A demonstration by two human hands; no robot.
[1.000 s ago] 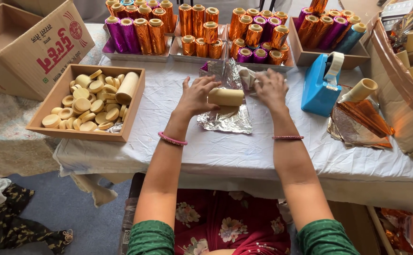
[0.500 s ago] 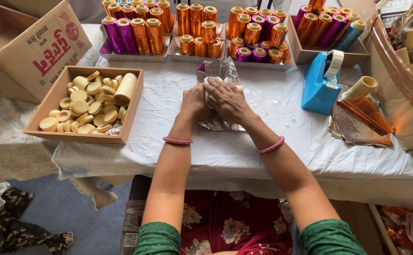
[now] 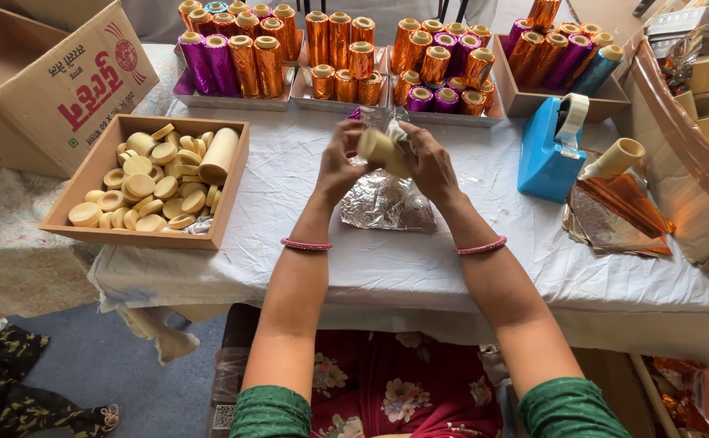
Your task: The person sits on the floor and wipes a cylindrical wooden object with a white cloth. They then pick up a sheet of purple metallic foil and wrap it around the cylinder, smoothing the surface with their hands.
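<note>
Both my hands are raised above the white-clothed table (image 3: 419, 268), holding a cream cardboard tube (image 3: 380, 148) partly wrapped in silver foil. My left hand (image 3: 340, 162) grips the tube's left end, and my right hand (image 3: 431, 165) holds the right side with the foil crumpled around it. A stack of silver foil sheets (image 3: 387, 204) lies on the cloth just below my hands.
A wooden tray (image 3: 95, 178) of cream discs and one tube sits at left beside a cardboard box (image 3: 54, 77). Trays of orange, purple and blue foil-wrapped tubes (image 3: 346, 49) line the back. A blue tape dispenser (image 3: 551, 150), a bare tube (image 3: 614, 159) and orange foil sheets (image 3: 618, 212) lie at right.
The tube lay on the foil sheet between my hands; I rolled the foil around it, then lifted it off the table with both hands.
</note>
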